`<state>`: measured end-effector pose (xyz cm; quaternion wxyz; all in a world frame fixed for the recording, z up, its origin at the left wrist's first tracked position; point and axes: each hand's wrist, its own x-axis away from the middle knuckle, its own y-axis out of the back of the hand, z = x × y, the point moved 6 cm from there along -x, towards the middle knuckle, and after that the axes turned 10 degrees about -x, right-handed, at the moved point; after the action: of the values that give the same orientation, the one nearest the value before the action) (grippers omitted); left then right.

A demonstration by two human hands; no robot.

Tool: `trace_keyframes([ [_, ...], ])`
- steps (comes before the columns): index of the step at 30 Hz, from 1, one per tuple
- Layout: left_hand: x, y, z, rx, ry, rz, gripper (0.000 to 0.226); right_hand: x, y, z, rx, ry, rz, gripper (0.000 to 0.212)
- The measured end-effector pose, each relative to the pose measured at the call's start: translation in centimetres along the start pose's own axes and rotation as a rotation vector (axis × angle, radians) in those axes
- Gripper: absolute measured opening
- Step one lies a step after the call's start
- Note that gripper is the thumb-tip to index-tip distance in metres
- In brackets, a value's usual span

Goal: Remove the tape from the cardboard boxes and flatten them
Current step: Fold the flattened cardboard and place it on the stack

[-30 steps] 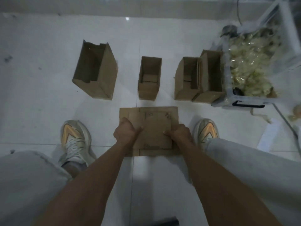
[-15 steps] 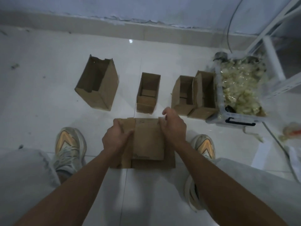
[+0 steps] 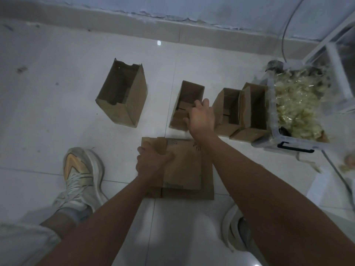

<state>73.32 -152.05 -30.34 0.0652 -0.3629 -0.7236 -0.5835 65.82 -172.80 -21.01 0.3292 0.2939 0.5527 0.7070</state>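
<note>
Your left hand [image 3: 153, 164] gripped the left edge of the flattened brown cardboard stack [image 3: 182, 169] on the white tiled floor [image 3: 48, 112]. Your right hand [image 3: 200, 117], fingers loosely spread and holding nothing, reached over the small open brown cardboard box [image 3: 189, 96], between a larger open cardboard box [image 3: 123, 96] and two more by a clear plastic bin [image 3: 288, 139].

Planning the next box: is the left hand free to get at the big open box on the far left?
Probably not yet: the left hand grips the flattened cardboard. The floor up to the big open box is bare, so once it lets go the path looks free.
</note>
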Motion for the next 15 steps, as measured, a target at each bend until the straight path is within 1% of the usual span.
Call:
trace_keyframes([
  [1,0.1,-0.4,0.3,0.077,0.007,0.012,0.11,-0.1,0.0,-0.3,-0.007,-0.005,0.01,0.02],
  [3,0.1,-0.7,1.0,0.192,-0.009,0.016,0.095,-0.1,0.0,-0.9,-0.032,-0.023,0.023,0.021],
  [7,-0.2,0.1,1.9,0.337,-0.063,0.055,0.053,0.6,0.3,-2.5,-0.109,-0.082,0.053,0.022],
  [9,-0.8,1.1,2.7,0.295,-0.067,0.006,0.031,0.8,0.5,-3.5,-0.133,-0.098,0.081,0.021],
  [10,-1.1,1.3,3.4,0.263,-0.052,-0.016,0.026,0.8,0.4,-3.9,-0.145,-0.105,0.091,0.021],
  [14,-0.8,0.1,5.1,0.146,0.037,-0.076,0.015,1.2,0.1,-4.7,-0.152,-0.11,0.088,0.023],
  [15,-0.4,-0.2,5.1,0.117,0.053,-0.115,0.014,1.2,0.1,-4.6,-0.155,-0.101,0.076,0.023],
])
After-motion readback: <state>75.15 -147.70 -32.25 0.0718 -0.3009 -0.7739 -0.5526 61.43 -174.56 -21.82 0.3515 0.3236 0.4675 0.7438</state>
